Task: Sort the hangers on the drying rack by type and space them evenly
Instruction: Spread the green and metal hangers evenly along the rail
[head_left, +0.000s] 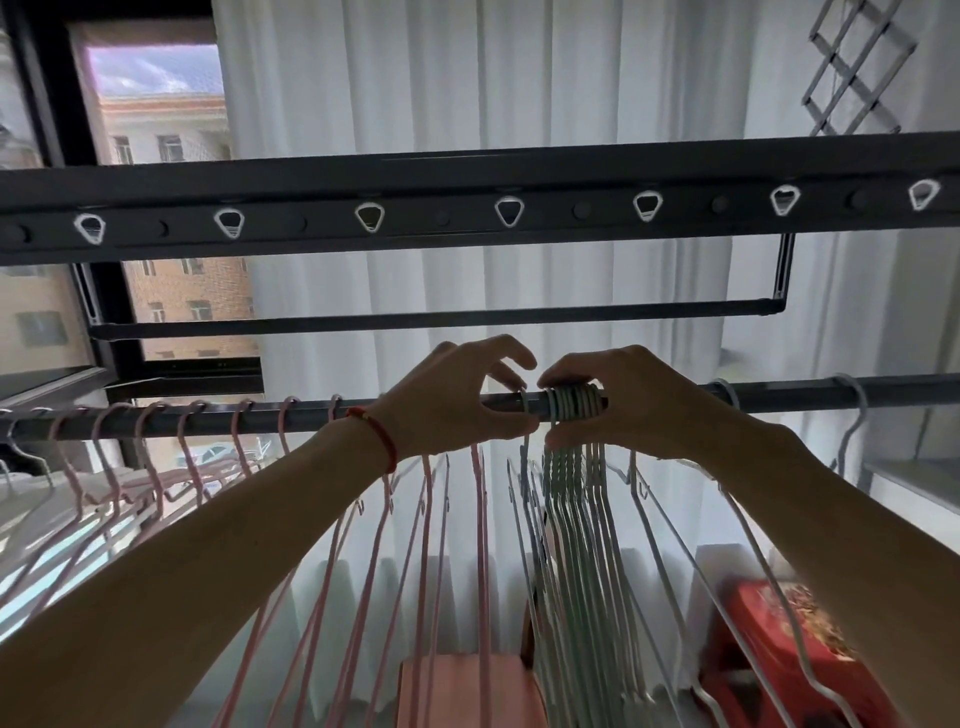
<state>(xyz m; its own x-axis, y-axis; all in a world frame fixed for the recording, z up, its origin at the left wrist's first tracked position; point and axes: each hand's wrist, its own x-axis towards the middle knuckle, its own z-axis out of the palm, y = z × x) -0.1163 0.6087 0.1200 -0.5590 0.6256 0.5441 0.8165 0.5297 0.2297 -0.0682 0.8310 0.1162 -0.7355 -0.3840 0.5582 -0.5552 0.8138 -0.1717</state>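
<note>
A dark rail (779, 392) of the drying rack runs across the view. Several pink hangers (150, 457) hang spaced along its left part. A tight bunch of pale green hangers (574, 402) sits at the middle, and my right hand (634, 405) is clamped around their hooks. My left hand (457, 395) is just left of the bunch, thumb and forefinger pinching one pale hanger hook (523, 397) slightly apart from the bunch. Two white hangers (852, 415) hang further right on the rail.
Above is a wider dark bar (467, 208) with white-rimmed hanging holes, and a thinner rod (415, 322) behind. White curtains fill the back, a window is at the left. Below stand a pink stool (467, 686) and a red box (779, 634).
</note>
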